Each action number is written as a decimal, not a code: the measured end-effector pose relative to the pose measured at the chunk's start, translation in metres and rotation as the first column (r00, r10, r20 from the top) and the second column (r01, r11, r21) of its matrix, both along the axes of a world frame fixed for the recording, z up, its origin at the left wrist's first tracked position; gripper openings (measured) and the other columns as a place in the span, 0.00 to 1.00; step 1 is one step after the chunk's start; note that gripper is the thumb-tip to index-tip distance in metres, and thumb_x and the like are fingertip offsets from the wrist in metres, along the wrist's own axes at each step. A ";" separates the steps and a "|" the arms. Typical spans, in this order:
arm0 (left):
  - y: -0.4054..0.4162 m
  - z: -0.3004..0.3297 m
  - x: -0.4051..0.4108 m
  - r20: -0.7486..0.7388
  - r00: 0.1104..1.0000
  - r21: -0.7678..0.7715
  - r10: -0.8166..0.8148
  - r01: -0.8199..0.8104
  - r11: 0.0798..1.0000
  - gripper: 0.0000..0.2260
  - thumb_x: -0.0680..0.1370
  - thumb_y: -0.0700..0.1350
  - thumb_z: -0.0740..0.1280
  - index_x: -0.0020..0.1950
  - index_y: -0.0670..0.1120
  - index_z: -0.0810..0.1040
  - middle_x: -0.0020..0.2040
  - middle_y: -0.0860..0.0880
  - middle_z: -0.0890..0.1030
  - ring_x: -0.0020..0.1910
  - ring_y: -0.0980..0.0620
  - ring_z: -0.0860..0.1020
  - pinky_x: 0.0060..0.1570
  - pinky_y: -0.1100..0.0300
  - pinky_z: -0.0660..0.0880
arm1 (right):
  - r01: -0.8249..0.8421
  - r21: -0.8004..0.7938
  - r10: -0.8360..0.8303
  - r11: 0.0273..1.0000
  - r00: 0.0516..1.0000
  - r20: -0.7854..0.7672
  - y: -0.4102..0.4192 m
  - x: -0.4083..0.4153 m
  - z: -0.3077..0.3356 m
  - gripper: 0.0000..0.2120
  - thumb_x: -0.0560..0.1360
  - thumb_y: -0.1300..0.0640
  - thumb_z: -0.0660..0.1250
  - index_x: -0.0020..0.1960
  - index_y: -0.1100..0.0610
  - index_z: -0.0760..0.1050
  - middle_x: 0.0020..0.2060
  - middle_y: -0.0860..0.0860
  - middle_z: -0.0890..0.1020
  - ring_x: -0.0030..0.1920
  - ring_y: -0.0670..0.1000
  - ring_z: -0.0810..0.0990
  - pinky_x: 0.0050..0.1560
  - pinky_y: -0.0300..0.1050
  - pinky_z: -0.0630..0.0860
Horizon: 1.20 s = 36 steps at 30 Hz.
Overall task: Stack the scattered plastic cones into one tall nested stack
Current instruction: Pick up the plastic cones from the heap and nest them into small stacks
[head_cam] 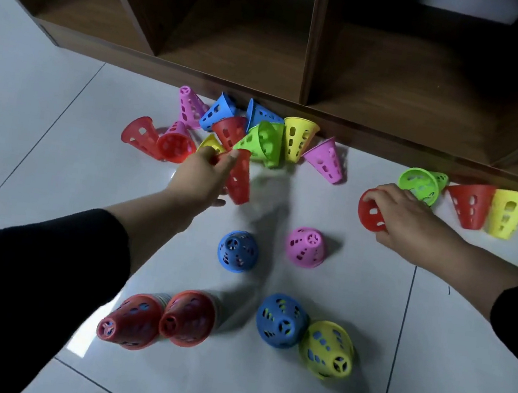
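My left hand [202,173] grips a red cone [240,178] at its rim, just in front of a pile of several pink, blue, red, green and yellow cones [259,136] lying by the shelf. To the right, my right hand [404,216] closes over another red cone [371,212] lying on its side. Near me stand two red-topped nested stacks [130,321] [189,318], a blue-topped stack [280,321] and a yellow-topped stack [327,349]. A single blue cone [237,251] and a pink cone [306,246] stand upright in the middle.
A dark wooden shelf unit [307,80] with open compartments runs along the back. At the far right lie a green cone [419,185], a red cone [469,204] and a yellow cone [511,213]. The floor is white tile [45,119].
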State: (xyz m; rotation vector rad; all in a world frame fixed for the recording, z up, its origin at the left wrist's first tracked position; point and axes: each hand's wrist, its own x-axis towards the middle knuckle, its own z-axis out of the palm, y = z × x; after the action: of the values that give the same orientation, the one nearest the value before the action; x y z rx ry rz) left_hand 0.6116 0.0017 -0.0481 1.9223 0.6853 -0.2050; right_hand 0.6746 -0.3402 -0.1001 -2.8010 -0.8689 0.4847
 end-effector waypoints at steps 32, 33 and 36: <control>0.043 -0.021 -0.052 -0.052 0.993 0.431 0.109 -0.076 0.899 0.28 0.78 0.61 0.64 0.74 0.54 0.57 0.49 0.46 0.83 0.45 0.42 0.81 0.45 0.50 0.78 | 0.195 -0.080 -0.195 0.978 0.981 -0.003 0.098 0.033 0.033 0.36 0.75 0.42 0.67 0.76 0.50 0.55 0.64 0.63 0.74 0.60 0.66 0.76 0.58 0.56 0.76; 0.049 -0.026 -0.046 -0.085 0.978 0.341 0.190 -0.151 0.928 0.28 0.78 0.61 0.63 0.74 0.54 0.58 0.47 0.45 0.84 0.42 0.41 0.82 0.43 0.49 0.80 | 0.203 -0.095 -0.207 0.975 0.978 -0.034 0.099 0.039 0.027 0.38 0.76 0.44 0.67 0.78 0.49 0.50 0.66 0.64 0.73 0.61 0.66 0.76 0.59 0.55 0.75; 0.052 -0.034 -0.033 -0.148 0.947 0.091 0.285 -0.274 0.957 0.20 0.81 0.55 0.62 0.70 0.48 0.68 0.41 0.43 0.84 0.34 0.42 0.83 0.37 0.51 0.81 | 0.236 -0.025 -0.237 0.972 0.968 -0.079 0.108 0.048 0.018 0.38 0.77 0.47 0.69 0.78 0.49 0.50 0.66 0.63 0.73 0.60 0.65 0.76 0.56 0.55 0.76</control>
State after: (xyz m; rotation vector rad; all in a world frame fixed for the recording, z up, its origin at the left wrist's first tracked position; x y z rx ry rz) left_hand 0.5783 0.0533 -0.0817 1.8616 1.0760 -0.1586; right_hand 0.7224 -0.2323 -0.0826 -2.8254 -0.5073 0.5640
